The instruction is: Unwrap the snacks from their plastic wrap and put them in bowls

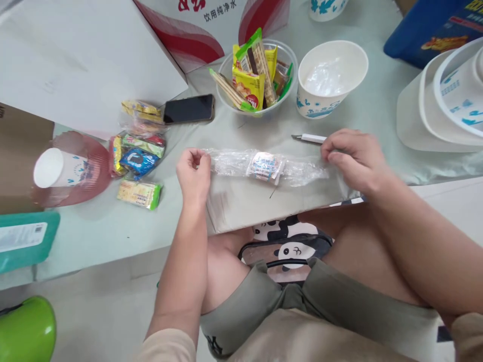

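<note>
A crumpled clear plastic wrapper (230, 165) with a printed label (266, 167) is stretched flat across the table's front part. Its left end is pinched between the thumb and fingers of my left hand (194, 176). At the other end, my right hand (356, 160) is closed with thumb and fingers together on the wrapper. Just beyond the right fingertips lies a white-handled craft knife (311, 138), its tip pointing left. Behind it stands a white paper cup (332, 103) with clear plastic inside.
A clear bowl (226, 103) of packaged snacks stands at the back, beside a black phone (189, 109). Snack packets (139, 162) and a pink basket (98, 166) holding a tipped paper cup (49, 168) are on the left. White tubs (415, 113) and a blue container (418, 35) occupy the right.
</note>
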Demonstrator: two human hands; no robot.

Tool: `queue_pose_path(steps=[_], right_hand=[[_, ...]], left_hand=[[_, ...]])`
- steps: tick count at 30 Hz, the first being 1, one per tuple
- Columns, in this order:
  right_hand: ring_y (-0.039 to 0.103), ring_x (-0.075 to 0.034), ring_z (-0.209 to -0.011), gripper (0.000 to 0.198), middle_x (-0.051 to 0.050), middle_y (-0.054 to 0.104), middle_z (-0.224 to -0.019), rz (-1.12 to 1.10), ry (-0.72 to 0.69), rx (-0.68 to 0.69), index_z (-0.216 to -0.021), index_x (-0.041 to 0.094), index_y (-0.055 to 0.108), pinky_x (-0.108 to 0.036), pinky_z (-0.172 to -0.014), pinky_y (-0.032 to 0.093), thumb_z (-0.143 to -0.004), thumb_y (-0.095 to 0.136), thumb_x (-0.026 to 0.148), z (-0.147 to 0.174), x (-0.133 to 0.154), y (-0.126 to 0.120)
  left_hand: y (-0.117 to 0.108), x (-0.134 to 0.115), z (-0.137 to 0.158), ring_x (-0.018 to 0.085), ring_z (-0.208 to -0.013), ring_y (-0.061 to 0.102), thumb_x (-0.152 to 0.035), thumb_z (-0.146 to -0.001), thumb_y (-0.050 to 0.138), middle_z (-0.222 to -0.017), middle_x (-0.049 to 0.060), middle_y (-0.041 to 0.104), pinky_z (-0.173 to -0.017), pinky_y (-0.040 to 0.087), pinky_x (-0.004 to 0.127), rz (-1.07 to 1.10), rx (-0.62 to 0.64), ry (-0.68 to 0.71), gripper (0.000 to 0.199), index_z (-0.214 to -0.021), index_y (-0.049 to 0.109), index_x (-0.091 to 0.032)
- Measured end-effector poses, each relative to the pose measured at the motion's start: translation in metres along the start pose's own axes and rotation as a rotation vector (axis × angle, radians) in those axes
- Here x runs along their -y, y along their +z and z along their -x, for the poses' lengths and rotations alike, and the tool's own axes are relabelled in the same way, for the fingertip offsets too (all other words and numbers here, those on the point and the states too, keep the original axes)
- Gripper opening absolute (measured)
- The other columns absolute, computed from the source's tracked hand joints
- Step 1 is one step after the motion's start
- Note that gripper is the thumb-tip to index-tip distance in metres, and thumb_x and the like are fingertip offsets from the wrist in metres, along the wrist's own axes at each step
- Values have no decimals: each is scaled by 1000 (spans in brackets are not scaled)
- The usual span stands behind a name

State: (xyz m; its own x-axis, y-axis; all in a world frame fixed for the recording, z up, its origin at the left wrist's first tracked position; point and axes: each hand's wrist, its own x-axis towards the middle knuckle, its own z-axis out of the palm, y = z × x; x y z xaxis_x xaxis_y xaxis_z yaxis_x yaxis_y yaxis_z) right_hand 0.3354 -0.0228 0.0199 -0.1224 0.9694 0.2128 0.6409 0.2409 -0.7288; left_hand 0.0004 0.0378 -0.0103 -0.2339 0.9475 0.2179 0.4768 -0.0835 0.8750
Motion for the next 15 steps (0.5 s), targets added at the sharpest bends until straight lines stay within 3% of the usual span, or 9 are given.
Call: queue_pose_path(steps=[3,6,11,13,15], right_hand=[[66,-34,-97,19,-12,73,-97,82,-22,-70,-89,25,66,-50,-89,49,-81,62,41,-3,9,8],[67,-34,-101,16,-10,76,-99,103,-42,40,-88,26,67,-50,-92,47,-85,62,41,-5,19,18],[69,-31,-92,16,-10,74,-91,127,46,-82,-86,26,65,-48,-90,48,-94,54,35,-1,30,19],[69,-31,-94,15,-11,75,-98,120,45,-105,-96,25,67,-48,-89,49,-92,57,36,1,32,18],[69,-34,-101,27,-14,74,-111,106,6,-76,-109,23,66,-48,-89,50,-87,65,39,0,33,19]], left_hand=[[1,-2,1,18,-92,68,-40,-78,81,-102,5,73,-76,54,27,94,212,87,30,-98,70,-21],[1,-10,4,21,-98,71,-51,-81,78,-102,8,76,-87,57,33,131,409,116,32,-86,73,-20],[-1,-23,11,20,-100,74,-51,-88,74,-95,3,77,-101,58,39,293,187,304,28,-84,73,-24],[-3,-26,15,19,-98,74,-48,-90,73,-92,1,77,-105,57,41,371,158,345,23,-86,73,-25],[-5,-27,20,18,-95,75,-46,-92,71,-88,0,76,-105,57,42,427,181,351,20,-89,73,-26]])
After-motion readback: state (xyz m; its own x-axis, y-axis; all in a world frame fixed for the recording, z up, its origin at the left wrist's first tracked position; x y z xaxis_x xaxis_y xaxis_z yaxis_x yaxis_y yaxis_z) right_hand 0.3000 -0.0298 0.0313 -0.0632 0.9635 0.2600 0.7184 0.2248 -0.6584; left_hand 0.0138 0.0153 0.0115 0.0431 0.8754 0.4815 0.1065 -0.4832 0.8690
